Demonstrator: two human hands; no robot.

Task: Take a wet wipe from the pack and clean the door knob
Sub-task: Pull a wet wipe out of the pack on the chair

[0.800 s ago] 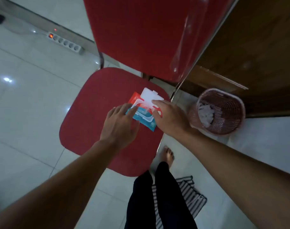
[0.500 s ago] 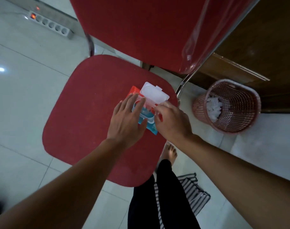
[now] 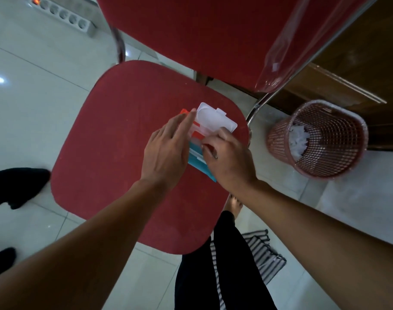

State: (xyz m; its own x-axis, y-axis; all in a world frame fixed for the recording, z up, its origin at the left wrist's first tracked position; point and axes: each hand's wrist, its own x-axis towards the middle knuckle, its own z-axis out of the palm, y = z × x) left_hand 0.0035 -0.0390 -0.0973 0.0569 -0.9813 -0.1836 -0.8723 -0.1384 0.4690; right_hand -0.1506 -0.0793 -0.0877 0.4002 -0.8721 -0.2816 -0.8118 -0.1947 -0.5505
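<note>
my left hand [image 3: 166, 151] lies flat and open, palm down, fingers stretched forward over the left part of the wet wipe pack [image 3: 197, 151], pressing on it without gripping anything. my right hand [image 3: 229, 159] comes in from the right with its fingers curled in and pinched together at the pack's opening, just below the hinge of the lid; whether a wipe is already between the fingertips i cannot tell, since my knuckles hide it. the pack's white plastic lid [image 3: 215, 118] stands flipped open on the far side, tilted away from me, past both hands. the pack itself shows orange at its far end and light blue at the near end, and it sits near the right edge of the red chair seat [image 3: 106, 157], between my two hands. the red backrest [image 3: 191, 34] rises beyond the seat, with a loose sheet of clear plastic wrap [image 3: 298, 41] hanging off its right side along the metal frame. on the floor just right of the chair stands a red mesh wastebasket [image 3: 325, 139] with crumpled white tissue inside. behind it is dark brown wood. a white power strip [image 3: 63, 14] with a lit red switch lies on the pale tiled floor [image 3: 34, 70] at the far left. below the seat i see my black trouser leg [image 3: 227, 265], my bare toes and a striped mat [image 3: 262, 253].
</note>
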